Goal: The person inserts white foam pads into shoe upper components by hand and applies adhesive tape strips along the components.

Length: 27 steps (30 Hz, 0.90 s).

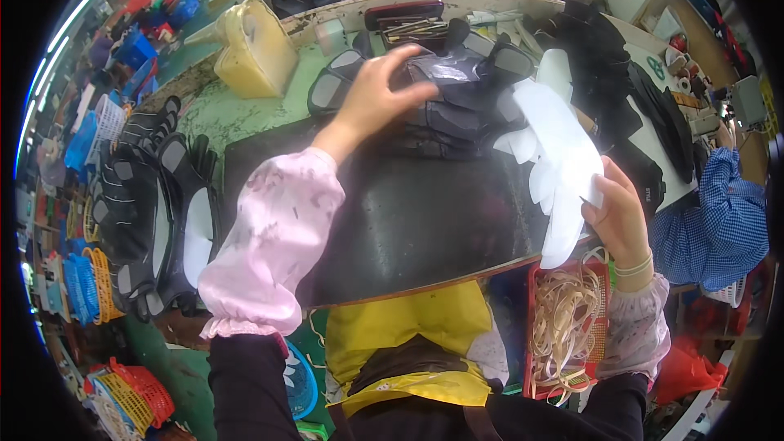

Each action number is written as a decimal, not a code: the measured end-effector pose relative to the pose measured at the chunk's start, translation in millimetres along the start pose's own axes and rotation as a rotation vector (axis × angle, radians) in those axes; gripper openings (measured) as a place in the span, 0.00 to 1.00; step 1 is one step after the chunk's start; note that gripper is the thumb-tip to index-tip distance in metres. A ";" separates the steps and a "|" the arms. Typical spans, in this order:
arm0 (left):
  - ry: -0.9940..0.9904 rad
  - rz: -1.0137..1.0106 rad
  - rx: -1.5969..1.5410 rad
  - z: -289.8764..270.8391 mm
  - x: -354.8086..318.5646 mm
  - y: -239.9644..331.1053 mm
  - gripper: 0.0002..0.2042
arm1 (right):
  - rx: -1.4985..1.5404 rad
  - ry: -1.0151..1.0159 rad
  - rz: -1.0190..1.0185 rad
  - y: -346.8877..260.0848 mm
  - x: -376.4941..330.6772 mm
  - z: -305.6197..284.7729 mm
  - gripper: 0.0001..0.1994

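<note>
My right hand (619,211) grips a fanned bunch of white curved cut-out pieces (563,135) by their near right side, over the table's right part. My left hand (377,96) is raised over the far side of the dark work board (392,212), its thumb and fingers curved apart with nothing seen between them. Just beyond and to its right lies a pile of black pieces with grey panels, which look like shoe uppers (445,118). One piece on top has a shiny surface (457,67). The left fingertips are close to this pile; whether they touch it I cannot tell.
A yellow spouted container (260,49) stands far left on the green table. More black stacked pieces (159,212) lie at the left. A red basket of beige bands (563,327) sits near right. Someone in a blue checked sleeve (714,216) is at the right.
</note>
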<state>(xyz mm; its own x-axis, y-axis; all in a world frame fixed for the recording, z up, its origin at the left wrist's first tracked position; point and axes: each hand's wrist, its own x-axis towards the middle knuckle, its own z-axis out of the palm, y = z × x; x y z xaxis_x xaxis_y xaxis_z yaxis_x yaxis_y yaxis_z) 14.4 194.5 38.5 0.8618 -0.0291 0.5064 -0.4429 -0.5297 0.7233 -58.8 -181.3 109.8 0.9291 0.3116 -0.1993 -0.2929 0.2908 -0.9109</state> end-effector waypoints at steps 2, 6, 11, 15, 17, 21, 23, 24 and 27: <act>-0.083 0.146 0.364 10.4 -1.0 5.9 0.27 | 0.022 0.047 0.005 2.0 1.9 3.4 0.07; -0.013 -0.185 -0.136 6.6 9.5 6.3 0.22 | 0.014 -0.032 0.016 5.3 0.9 1.8 0.08; 0.209 -0.437 -0.957 -39.0 7.9 -26.8 0.17 | 0.038 -0.009 0.004 1.8 -0.2 1.3 0.09; 0.762 -0.080 -0.407 -56.0 4.2 41.1 0.14 | 0.132 0.043 -0.032 2.8 -0.7 -12.0 0.12; 0.615 0.106 0.032 -73.1 -19.6 63.0 0.10 | 0.235 -0.024 -0.112 1.1 -0.9 -27.0 0.22; 0.056 0.351 0.630 -43.8 -106.2 96.4 0.24 | 0.447 -0.120 -0.127 -0.7 18.1 -48.9 0.22; -0.275 0.076 0.606 -14.3 -163.2 104.5 0.25 | 0.458 -0.268 -0.085 -1.9 24.7 -45.2 0.24; -0.374 -0.012 0.510 -12.6 -176.6 116.6 0.31 | 0.447 -0.245 -0.070 0.0 24.7 -43.5 0.24; -0.431 -0.070 0.150 -34.1 -184.0 129.2 0.36 | 0.157 -0.161 -0.110 6.0 21.0 -15.5 0.19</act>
<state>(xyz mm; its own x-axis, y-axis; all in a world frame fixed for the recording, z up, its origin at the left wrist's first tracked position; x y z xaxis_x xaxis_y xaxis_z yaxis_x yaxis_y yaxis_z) -209.8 160.3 54.9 0.9265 -0.3223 0.1941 -0.3667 -0.6586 0.6570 -37.6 -187.1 94.5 0.9129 0.4070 -0.0304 -0.2354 0.4643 -0.8538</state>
